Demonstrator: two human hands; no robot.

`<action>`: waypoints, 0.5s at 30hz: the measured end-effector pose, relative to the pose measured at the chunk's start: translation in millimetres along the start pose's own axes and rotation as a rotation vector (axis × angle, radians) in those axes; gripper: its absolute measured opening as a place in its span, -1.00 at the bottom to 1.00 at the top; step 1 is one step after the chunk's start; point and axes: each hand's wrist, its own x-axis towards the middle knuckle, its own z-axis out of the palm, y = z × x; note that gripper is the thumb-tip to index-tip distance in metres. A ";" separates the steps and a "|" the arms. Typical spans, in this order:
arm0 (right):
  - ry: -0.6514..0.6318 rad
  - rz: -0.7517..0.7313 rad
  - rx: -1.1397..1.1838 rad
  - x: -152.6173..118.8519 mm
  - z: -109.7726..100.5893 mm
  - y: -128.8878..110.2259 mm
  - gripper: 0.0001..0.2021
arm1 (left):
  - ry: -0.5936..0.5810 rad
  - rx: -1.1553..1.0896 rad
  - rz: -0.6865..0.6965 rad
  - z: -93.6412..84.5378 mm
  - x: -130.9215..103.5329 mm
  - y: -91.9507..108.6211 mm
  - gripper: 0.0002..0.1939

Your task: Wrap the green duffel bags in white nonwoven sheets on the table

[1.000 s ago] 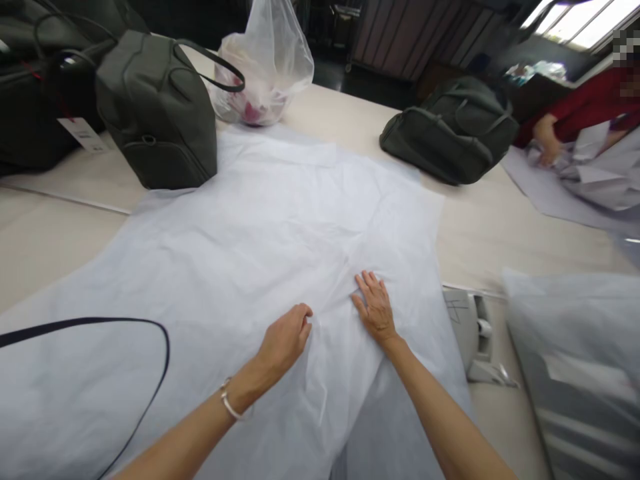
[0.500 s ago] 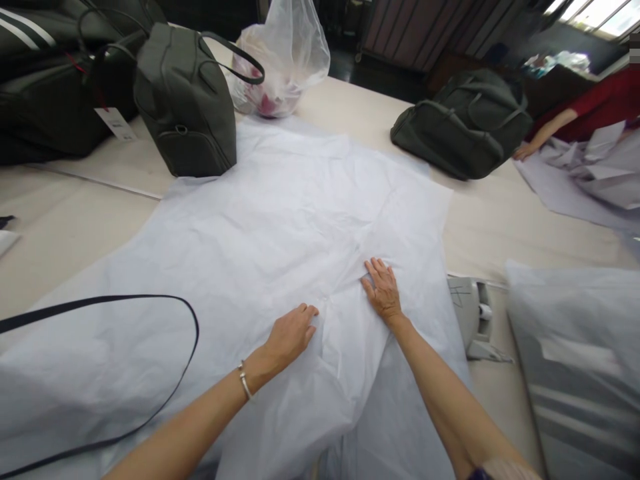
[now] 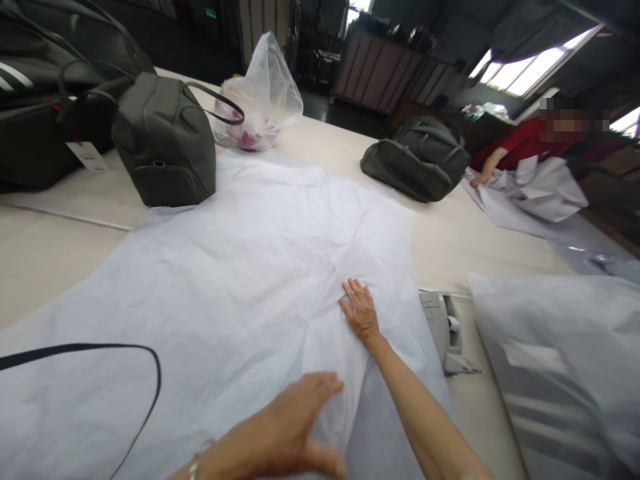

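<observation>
A large white translucent sheet (image 3: 240, 267), wrinkled and thin, is spread over the table in front of me. My right hand (image 3: 361, 310) lies flat on it, fingers stretched out, right of the middle. Nearer to me, my left hand (image 3: 295, 417) is raised over the sheet with thumb and fingers apart and nothing between them. A bracelet (image 3: 196, 461) is on the left wrist. The dark strap (image 3: 157, 380) loops across the sheet's left side.
Dark green bags (image 3: 165, 140) stand at the back left, beside a knotted clear plastic bag (image 3: 255, 110). Another green bag (image 3: 417, 159) sits farther right. A grey tape dispenser (image 3: 443, 330) and a plastic-wrapped package (image 3: 555, 380) lie right. A person in red (image 3: 520, 147) handles pale sheets.
My left hand has lifted off the sheet and come back toward me, its fingers spreading. My right hand stays flat on the sheet. The view has tilted up and turned right.
</observation>
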 end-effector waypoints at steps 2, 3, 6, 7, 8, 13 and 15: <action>0.008 0.002 0.011 -0.5 1.3 0.3 -0.52 | -0.127 0.139 0.040 25.5 -13.7 0.1 -0.37; 0.012 0.004 0.017 -0.6 1.9 0.3 -0.52 | -0.137 0.223 0.029 38.8 -18.7 -3.5 -0.43; 0.004 0.025 0.048 1.9 3.2 -0.9 -0.53 | 0.002 0.424 -0.037 68.3 -28.5 -22.0 -0.46; -0.007 0.042 0.069 4.0 2.6 -1.8 -0.53 | 0.058 0.464 -0.057 72.5 -30.9 -28.0 -0.44; -0.024 0.062 0.100 6.7 0.9 -3.1 -0.53 | 0.094 0.494 -0.087 73.5 -33.2 -32.8 -0.41; 0.165 0.219 0.388 8.9 -31.9 -7.5 -0.52 | 0.094 0.566 -0.281 51.0 -42.2 -31.6 -0.38; 0.427 0.414 0.473 -8.0 -54.0 -2.6 -0.49 | 0.131 0.553 -0.295 40.9 -44.8 -24.6 -0.42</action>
